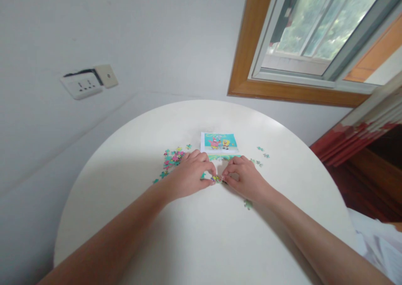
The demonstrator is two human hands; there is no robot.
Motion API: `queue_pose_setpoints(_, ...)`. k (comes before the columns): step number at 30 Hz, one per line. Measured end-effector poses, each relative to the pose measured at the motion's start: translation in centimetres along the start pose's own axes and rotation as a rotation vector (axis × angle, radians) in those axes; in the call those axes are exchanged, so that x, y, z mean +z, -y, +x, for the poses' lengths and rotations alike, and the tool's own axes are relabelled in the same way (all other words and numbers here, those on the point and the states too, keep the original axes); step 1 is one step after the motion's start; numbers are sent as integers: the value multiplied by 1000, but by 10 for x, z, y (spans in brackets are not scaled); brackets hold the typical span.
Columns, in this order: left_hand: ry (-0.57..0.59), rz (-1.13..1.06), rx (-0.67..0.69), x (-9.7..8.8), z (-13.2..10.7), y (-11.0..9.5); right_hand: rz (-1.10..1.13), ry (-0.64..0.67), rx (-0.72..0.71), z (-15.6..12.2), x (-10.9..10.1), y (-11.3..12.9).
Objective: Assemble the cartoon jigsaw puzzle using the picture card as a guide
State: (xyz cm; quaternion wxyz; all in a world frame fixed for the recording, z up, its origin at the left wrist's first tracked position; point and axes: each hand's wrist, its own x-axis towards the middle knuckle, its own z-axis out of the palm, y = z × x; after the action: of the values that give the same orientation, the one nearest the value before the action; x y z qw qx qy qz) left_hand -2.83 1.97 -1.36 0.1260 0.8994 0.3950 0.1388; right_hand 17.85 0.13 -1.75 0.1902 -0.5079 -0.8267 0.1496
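both arms stretch forward over the round tabletop (194,243), palms down. the left hand (188,174) and right hand (243,176) meet fingertip to fingertip, each grip pinching one small puzzle piece (216,179) between them.

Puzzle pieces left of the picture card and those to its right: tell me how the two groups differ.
The left pieces are many and bunched in a heap; the right pieces are few and lie apart. The left pieces show pink, yellow and teal; the right pieces look only greenish. Both groups lie loose on the white table.
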Motion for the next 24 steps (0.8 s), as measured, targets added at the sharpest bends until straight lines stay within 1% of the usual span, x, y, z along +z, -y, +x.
queue_pose_setpoints(8, -1, -14, -6, 1, 0, 1, -93, -15, 32, -2, -2, 5)
queue_pose_setpoints(17, 8, 16, -6, 2, 0, 0, -137, -10, 20, 0, -4, 4)
queue_pose_setpoints(24, -19, 4, 31, -5, -2, 3, -147, -18, 2, -2, -9, 3)
